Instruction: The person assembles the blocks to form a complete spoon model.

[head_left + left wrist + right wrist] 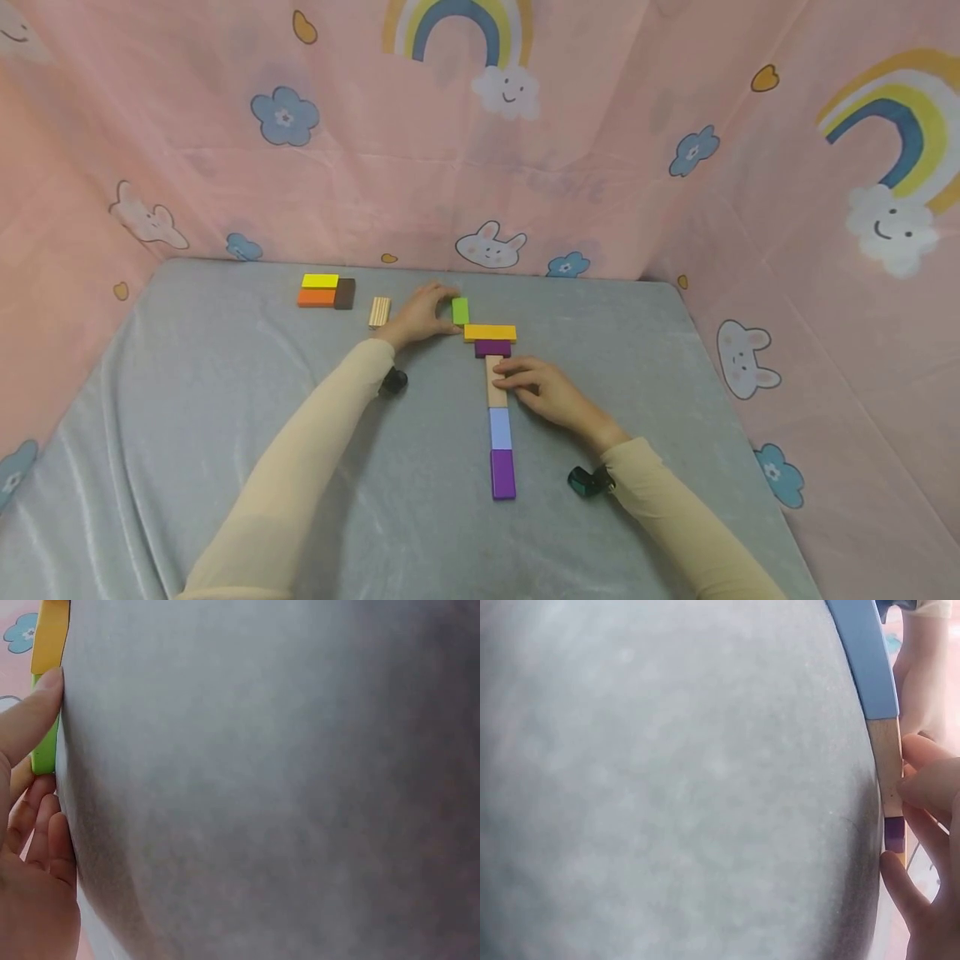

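In the head view my left hand [420,317] is at the far side of the table, with thumb and fingers at the two ends of a small green block [460,311]. In the left wrist view the thumb lies where the green block [45,750] meets the yellow-orange block [51,637]. My right hand [551,392] touches a plain wooden block [496,392] with its fingertips. That block stands in a column with a light blue block [500,428] and a purple block [503,475] nearer me. Beyond it, a dark purple block [492,348] and the yellow-orange block [490,333] lie crosswise.
Back left, a yellow block [320,282], an orange block [317,298] and a dark brown block [344,293] sit together. A striped wooden block [380,312] lies left of my left hand. Grey cloth [300,467] covers the table, and a pink printed curtain [360,192] hangs behind it.
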### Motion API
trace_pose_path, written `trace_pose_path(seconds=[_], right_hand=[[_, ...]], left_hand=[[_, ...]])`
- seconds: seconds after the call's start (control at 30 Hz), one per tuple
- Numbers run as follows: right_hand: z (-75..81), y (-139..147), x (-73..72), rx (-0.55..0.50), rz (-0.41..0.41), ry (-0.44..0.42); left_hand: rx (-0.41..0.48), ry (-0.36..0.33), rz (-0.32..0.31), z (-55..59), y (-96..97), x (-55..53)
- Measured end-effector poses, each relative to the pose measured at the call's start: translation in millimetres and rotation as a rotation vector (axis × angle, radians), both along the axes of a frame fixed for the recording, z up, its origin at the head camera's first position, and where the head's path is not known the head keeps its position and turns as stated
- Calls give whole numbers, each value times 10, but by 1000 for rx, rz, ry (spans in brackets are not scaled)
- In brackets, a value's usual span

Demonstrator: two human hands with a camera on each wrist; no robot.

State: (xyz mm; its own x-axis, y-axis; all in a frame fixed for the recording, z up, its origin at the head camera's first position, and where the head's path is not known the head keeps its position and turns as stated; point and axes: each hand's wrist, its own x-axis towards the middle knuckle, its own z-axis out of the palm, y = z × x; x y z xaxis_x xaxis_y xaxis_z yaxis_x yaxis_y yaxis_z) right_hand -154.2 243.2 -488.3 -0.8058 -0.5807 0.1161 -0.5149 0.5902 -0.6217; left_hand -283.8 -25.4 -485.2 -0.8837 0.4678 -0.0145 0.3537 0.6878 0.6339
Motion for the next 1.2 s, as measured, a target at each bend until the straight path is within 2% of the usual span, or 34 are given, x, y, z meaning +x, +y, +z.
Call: trace_pose_path(seconds=[0.23,0.47,1.03,1.2], right_hand=[[8,1,1,12,-12,-23],[-5,0,-6,10,-6,-6],[0,-6,2,21,-19,-15],[-8,0,0,18,-19,-12]], left_hand=[[3,0,2,6,6,6],[-4,3,3,-5,21,2],[4,-23,2,59,17,49],[57,-42,-17,61,-49,44]])
